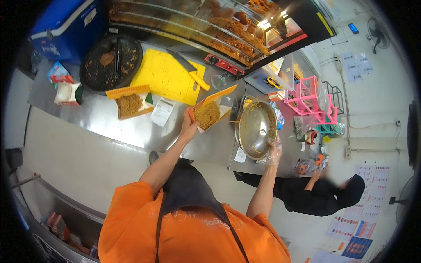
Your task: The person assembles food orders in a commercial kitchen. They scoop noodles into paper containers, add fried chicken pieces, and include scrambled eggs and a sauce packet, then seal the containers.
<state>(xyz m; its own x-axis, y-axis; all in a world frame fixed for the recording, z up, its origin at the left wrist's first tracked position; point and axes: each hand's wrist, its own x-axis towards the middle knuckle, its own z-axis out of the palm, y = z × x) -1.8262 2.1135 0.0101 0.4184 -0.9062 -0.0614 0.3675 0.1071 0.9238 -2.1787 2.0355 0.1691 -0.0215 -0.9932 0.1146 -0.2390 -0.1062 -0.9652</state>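
My left hand (188, 129) grips an orange and white paper takeaway box (222, 96), lid raised, with brown noodles (207, 115) inside. In my right hand (274, 150), covered by a clear plastic glove, is the rim of a round metal bowl (255, 131). The bowl is tilted with its inside showing, and a few noodle strands cling to its wall. Its left rim is close to the box. A second open takeaway box (148, 105) with noodles stands on the metal counter (103, 122), beside a paper receipt (162, 111).
Behind lie a yellow cutting board (160, 74), a knife (200, 80) and a black round pan (94, 72) with tongs. A blue cooler (66, 37), a glass food warmer (193, 26) and pink baskets (302, 94) surround the counter. Another person in black (315, 193) is at right.
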